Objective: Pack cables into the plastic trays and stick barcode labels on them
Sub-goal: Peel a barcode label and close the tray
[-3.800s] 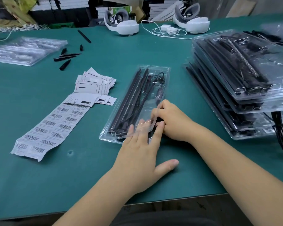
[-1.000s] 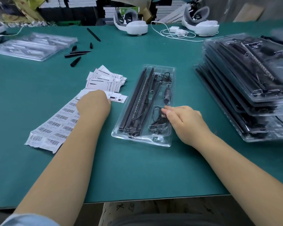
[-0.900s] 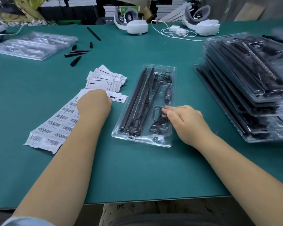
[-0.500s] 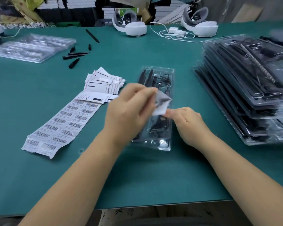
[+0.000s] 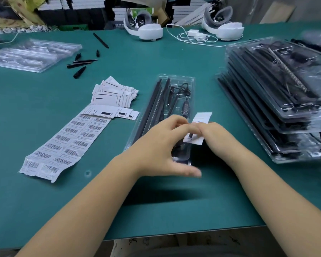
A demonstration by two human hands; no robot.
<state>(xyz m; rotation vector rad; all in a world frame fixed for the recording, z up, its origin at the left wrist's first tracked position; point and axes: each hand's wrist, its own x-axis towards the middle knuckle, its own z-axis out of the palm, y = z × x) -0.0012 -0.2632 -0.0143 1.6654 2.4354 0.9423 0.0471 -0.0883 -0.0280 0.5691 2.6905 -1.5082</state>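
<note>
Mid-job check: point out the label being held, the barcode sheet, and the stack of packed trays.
label (image 5: 202,117), head view, on its white upper part above the fingers.
barcode sheet (image 5: 69,143), head view, on the middle of the printed strip.
stack of packed trays (image 5: 285,86), head view, on the top tray's clear lid.

Even, fairly bright overhead light falls on the green table (image 5: 44,112). A soft dark shadow lies beneath the blurred left hand (image 5: 161,145) at 6 o'clock. White glare streaks the stacked plastic trays (image 5: 285,101) at 3 o'clock. Wide-angle distortion bends the edges; the far background at 12 o'clock is soft.
</note>
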